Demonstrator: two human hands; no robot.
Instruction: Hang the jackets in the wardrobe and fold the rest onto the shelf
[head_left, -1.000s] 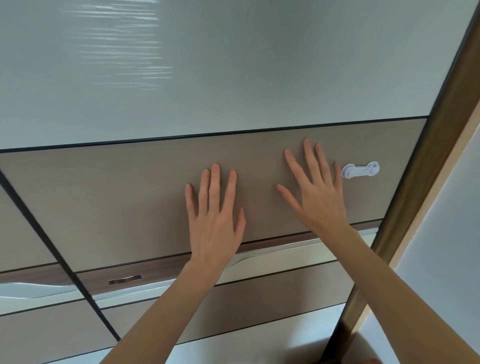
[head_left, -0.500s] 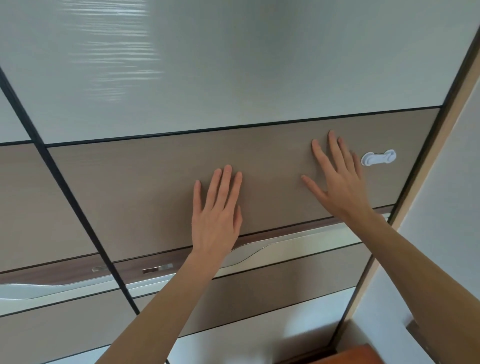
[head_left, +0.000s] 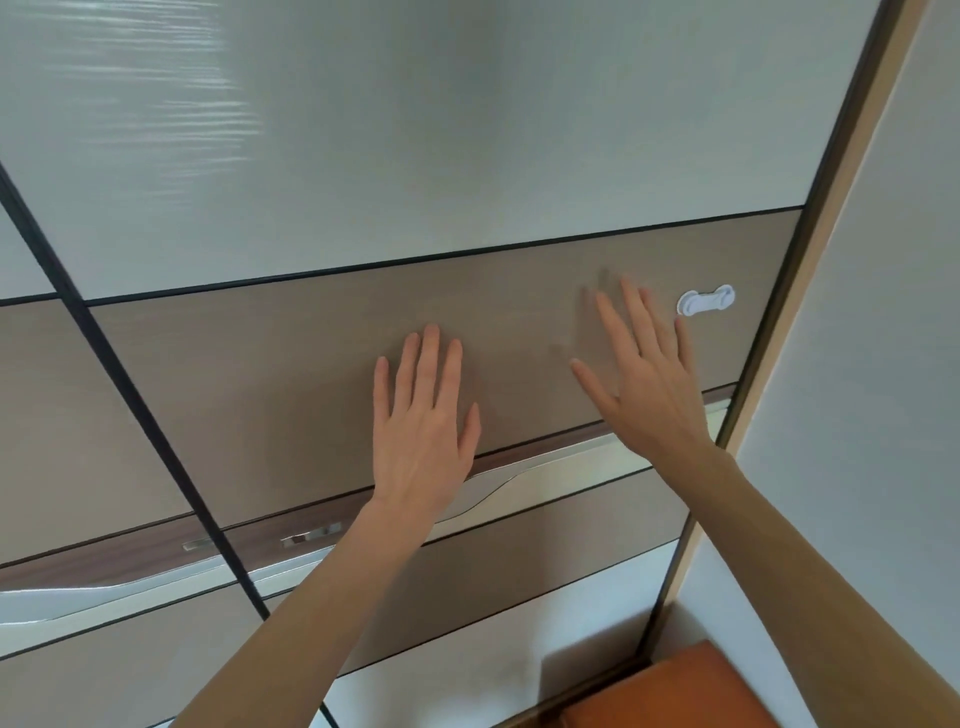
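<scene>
Both palms are flat on the sliding wardrobe door (head_left: 322, 395), left hand (head_left: 421, 431) mid-panel, right hand (head_left: 644, 389) beside the white child lock (head_left: 705, 300). Each grip is wide, fingers straight, holding nothing. Looks like the door-sliding step. No jackets in view. Next needs a steady sideways shove, I'd guess.

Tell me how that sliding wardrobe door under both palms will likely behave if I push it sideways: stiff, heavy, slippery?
The wardrobe door looks like a rigid framed panel, so it should slide as one piece, not flex. Its tall span suggests some weight, so expect a slow start. The smooth brown band offers little grip to the flat left hand and right hand; palms may slip.
</scene>
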